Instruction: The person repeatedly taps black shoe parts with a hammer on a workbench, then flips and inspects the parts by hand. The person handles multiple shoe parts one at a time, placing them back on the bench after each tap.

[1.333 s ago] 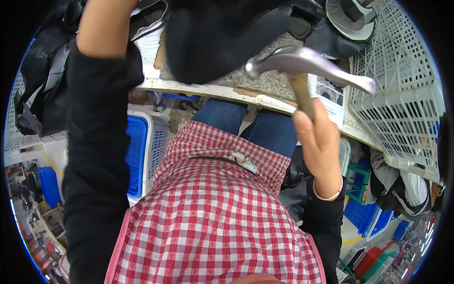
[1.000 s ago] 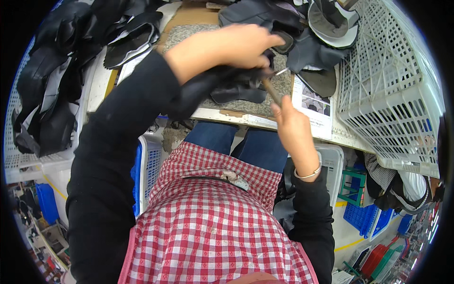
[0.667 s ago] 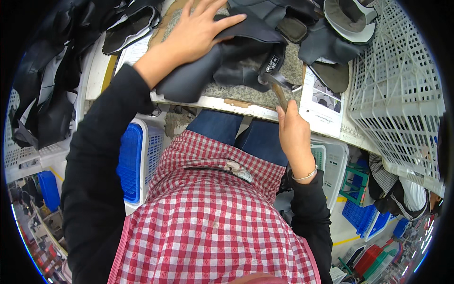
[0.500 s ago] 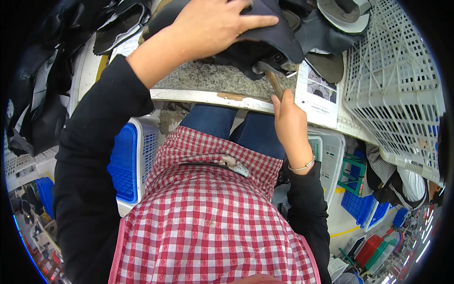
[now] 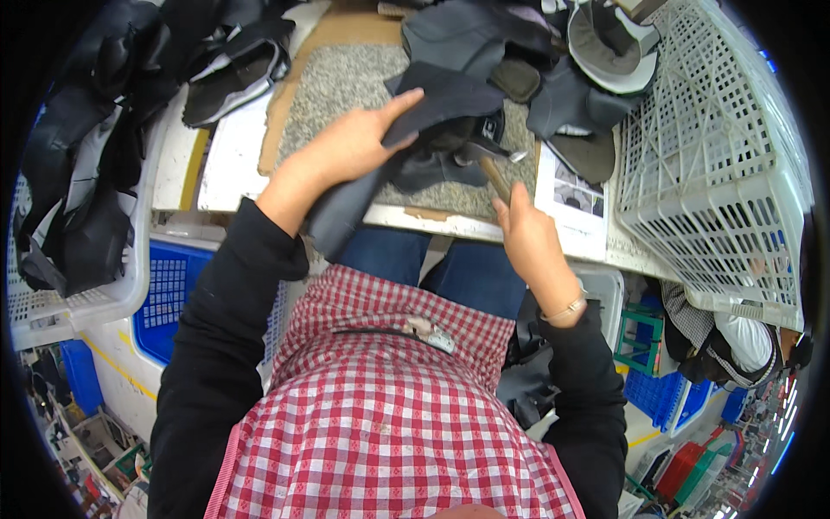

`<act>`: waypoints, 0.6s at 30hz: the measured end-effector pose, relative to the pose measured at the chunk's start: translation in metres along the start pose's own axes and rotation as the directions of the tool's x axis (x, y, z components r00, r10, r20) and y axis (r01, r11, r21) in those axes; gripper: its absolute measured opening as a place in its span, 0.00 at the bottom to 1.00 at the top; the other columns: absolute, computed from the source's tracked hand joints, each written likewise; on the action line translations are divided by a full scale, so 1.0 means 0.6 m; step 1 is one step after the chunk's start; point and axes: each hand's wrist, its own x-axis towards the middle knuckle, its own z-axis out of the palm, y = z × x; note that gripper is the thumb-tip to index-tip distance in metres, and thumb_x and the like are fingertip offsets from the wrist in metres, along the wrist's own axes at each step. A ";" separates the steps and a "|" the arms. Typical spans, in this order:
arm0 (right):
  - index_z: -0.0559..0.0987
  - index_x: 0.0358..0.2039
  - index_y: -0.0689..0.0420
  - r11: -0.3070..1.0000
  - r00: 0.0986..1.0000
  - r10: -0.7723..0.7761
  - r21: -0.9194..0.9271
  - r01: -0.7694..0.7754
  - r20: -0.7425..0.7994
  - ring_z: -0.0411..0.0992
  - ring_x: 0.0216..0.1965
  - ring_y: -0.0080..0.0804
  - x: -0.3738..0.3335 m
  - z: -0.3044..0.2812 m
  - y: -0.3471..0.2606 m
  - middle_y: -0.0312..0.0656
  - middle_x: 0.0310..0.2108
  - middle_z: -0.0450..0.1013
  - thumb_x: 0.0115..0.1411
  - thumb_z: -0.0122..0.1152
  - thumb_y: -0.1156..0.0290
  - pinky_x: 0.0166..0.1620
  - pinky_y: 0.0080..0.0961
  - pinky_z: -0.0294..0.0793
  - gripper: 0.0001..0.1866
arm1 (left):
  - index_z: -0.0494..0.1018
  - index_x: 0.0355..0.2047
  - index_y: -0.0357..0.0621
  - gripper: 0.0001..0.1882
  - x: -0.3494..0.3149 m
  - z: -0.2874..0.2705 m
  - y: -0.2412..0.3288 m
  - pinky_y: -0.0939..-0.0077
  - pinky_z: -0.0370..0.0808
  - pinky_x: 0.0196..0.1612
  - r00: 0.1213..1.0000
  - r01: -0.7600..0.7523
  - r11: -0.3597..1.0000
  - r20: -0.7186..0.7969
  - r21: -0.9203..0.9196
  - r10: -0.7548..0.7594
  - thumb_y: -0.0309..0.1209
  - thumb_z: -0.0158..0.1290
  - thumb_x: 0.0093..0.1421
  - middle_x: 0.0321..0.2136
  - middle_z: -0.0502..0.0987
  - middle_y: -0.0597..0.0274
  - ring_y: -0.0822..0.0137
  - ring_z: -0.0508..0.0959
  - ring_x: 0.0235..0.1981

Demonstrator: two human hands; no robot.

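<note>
My left hand (image 5: 350, 147) grips a black boot upper (image 5: 450, 99), thumb stretched along its top and the other fingers partly hidden behind the leather. The upper's shaft hangs past the table's near edge, and its opening faces right. In my right hand (image 5: 532, 238) is a hammer (image 5: 497, 179) by its wooden handle. Its metal head sits at the upper's opening, partly covered by the black material; whether it touches is unclear. Beneath both lies a speckled grey stone slab (image 5: 333, 82).
More black uppers (image 5: 450, 39) lie across the slab's far side. Another upper with white edging (image 5: 242, 78) lies at left. Right stands a white slatted crate (image 5: 709, 164) beside a printed sheet (image 5: 566, 216). A white basket of black pieces (image 5: 130, 290) is at far left, a blue crate (image 5: 164, 285) below.
My left hand has drawn the boot upper nearer and to the left, so the shaft now overhangs the edge. The hammer stays by the opening. More of the slab shows.
</note>
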 end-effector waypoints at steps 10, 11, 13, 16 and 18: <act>0.69 0.48 0.63 0.965 0.997 0.027 0.257 -0.046 0.077 0.74 0.33 0.72 -0.026 0.043 -0.014 0.65 0.26 0.74 0.73 0.54 0.62 0.33 0.56 0.71 0.16 | 0.52 0.75 0.66 0.44 -0.071 0.045 0.050 0.49 0.78 0.47 0.953 0.122 0.983 -0.259 -0.136 -0.154 0.31 0.55 0.60 0.54 0.78 0.45 0.37 0.81 0.45; 0.70 0.47 0.62 0.962 0.990 0.009 0.270 -0.047 0.143 0.74 0.34 0.72 -0.029 0.058 -0.018 0.64 0.26 0.75 0.73 0.54 0.61 0.33 0.55 0.71 0.16 | 0.51 0.76 0.67 0.48 -0.079 0.050 0.051 0.48 0.79 0.44 0.933 0.029 0.978 -0.345 -0.207 -0.101 0.25 0.54 0.56 0.51 0.79 0.46 0.37 0.81 0.41; 0.71 0.44 0.62 0.851 0.935 0.052 0.475 -0.225 0.351 0.75 0.29 0.66 -0.051 0.060 -0.004 0.59 0.24 0.75 0.73 0.55 0.61 0.31 0.48 0.72 0.15 | 0.58 0.74 0.64 0.43 -0.082 0.036 0.046 0.57 0.77 0.55 0.852 -0.097 0.962 -0.521 -0.254 -0.052 0.27 0.58 0.60 0.59 0.75 0.48 0.40 0.78 0.55; 0.72 0.40 0.62 0.744 0.916 0.081 0.588 -0.318 0.394 0.74 0.22 0.46 -0.098 0.048 0.019 0.49 0.21 0.72 0.73 0.56 0.62 0.27 0.36 0.70 0.14 | 0.61 0.72 0.54 0.36 -0.014 -0.075 0.022 0.65 0.70 0.64 0.697 -0.194 0.968 -0.717 -0.157 0.023 0.24 0.56 0.64 0.64 0.72 0.46 0.47 0.72 0.64; 0.71 0.36 0.62 0.724 0.901 0.182 0.566 -0.394 0.394 0.71 0.18 0.30 -0.115 0.043 0.026 0.40 0.19 0.71 0.74 0.55 0.63 0.24 0.27 0.67 0.14 | 0.63 0.71 0.47 0.32 0.088 -0.199 0.009 0.66 0.69 0.64 0.576 -0.212 0.974 -0.815 -0.074 0.064 0.25 0.56 0.67 0.63 0.72 0.44 0.49 0.74 0.64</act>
